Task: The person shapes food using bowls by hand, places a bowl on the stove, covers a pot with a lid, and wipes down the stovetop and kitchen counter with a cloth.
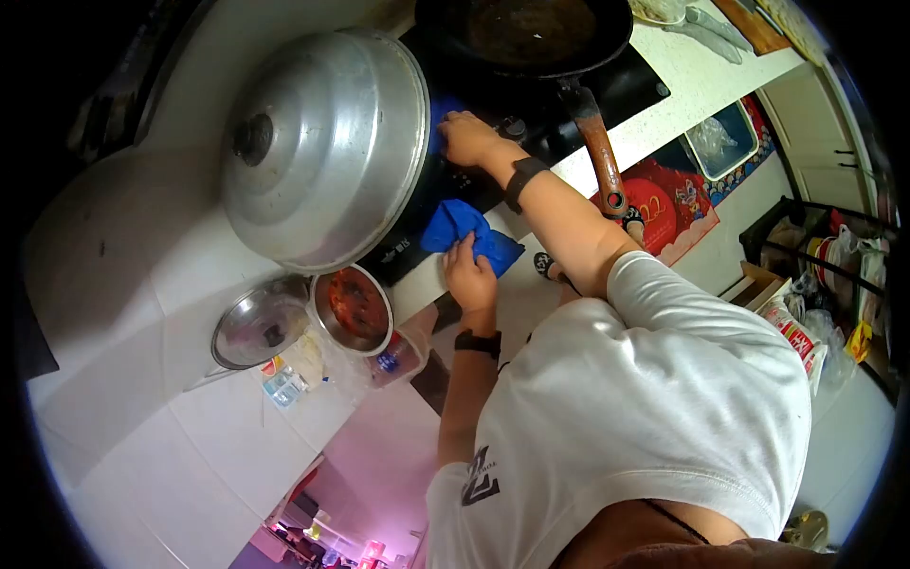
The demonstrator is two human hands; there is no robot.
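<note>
My left hand (471, 278) is closed on a crumpled blue cloth (457, 224) at the front edge of the black cooktop (403, 248). Farther up, my right hand (466, 140) has its fingers bent against the near side of a large pot, at a small dark blue patch (439, 123). What those fingers hold is too hidden to name. A big domed metal lid (332, 142) with a dark knob covers the pot. Both my wrists carry dark bands.
A dark frying pan (531, 33) with a wooden handle juts over the counter edge (697, 90). Left of my left hand are a metal bowl of red food (353, 308) and a metal strainer (261, 322). Someone's dark shoe (543, 265) shows on the floor. A rack (825, 251) stands right.
</note>
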